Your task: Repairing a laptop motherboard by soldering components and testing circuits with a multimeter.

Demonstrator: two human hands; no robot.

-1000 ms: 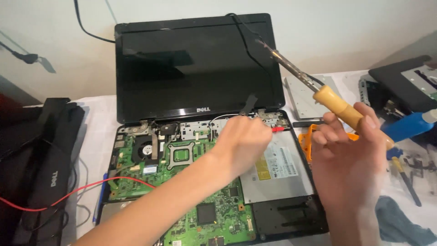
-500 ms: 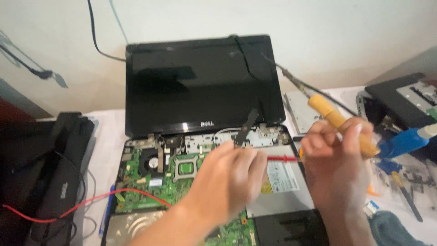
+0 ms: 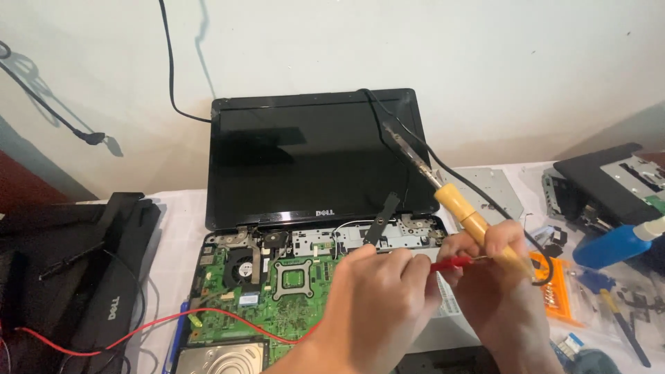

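A black cable [image 3: 168,62] hangs down the pale wall [image 3: 485,62]; a second dark cord [image 3: 41,104] runs across the wall at the left; black laptop cover panels [image 3: 90,277] lie on the white table [image 3: 176,228] at the left edge; a blue pen [image 3: 175,339] lies just beside them; at the right stand a blue bottle [image 3: 613,246], an orange screwdriver case [image 3: 554,294], a grey metal drive plate [image 3: 495,190] and a black drive unit [image 3: 609,180]; small loose tools [image 3: 623,325] are scattered near the bottle.

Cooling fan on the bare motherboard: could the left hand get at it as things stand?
Probably yes. The fan lies uncovered just left of the left hand, with nothing over it. But that hand pinches a red wire, so it isn't free.
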